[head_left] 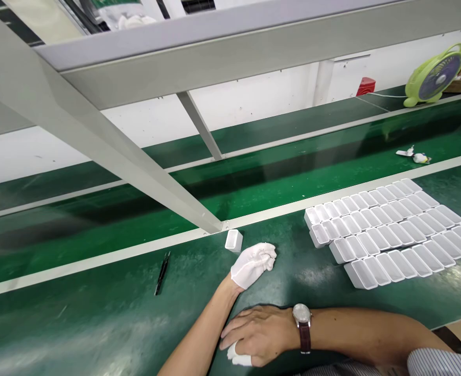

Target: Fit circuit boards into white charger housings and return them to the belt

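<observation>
Nearest the camera in the head view, a striped sleeve point(442, 362) leads along the right forearm, with its wristwatch point(302, 321), to the bare right hand point(264, 334), which lies low over the green bench point(108, 313) with its fingers spread slightly. Some white material point(241, 359) shows under its near edge; whether the fingers grip it or wear it, I cannot tell. Just beyond, the white-gloved left hand point(253, 265) rests with fingers curled inward; its palm is hidden, so I cannot tell whether it is fully closed or holds anything. A lone white box point(234, 240) stands just past that glove, near the foot of the grey post point(168, 180). Off to the right, many white boxes point(401, 264) stand side by side in four slanting rows, so the lining-up there looks largely done, while the lone one belongs to none of the rows. Black tweezers point(162, 272) lie to the left, apart from both hands. Work seems paused; how much remains cannot be judged from this view alone.
</observation>
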